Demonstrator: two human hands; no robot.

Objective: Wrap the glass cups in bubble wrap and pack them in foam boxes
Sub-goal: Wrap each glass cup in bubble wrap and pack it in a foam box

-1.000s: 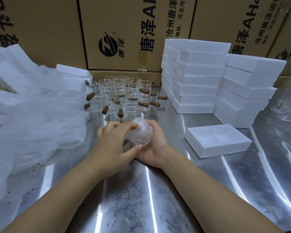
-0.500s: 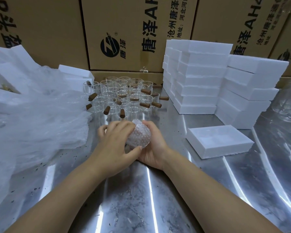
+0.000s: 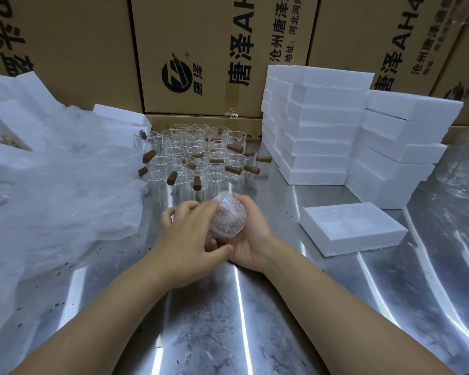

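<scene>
**Tucking the wrap round one cup, mid-bench**

I held the cup, bundled in wrap, just above the bench. My right hand was cupped under it, with its fingers curled round the far side. My left hand lay over the near side, fingers bent onto the wrap and the thumb pressing low. Both were grasping the bundle, neither released. To do this step well, I judged I should fold the loose flap at the top inward, pin the wrap with the thumb so it could not spring open, and squeeze gently, it being glass. The open foam box lay at 3 o'clock, well apart. Bare cups stood at 12 o'clock, and the wrap pile at 9.
</scene>
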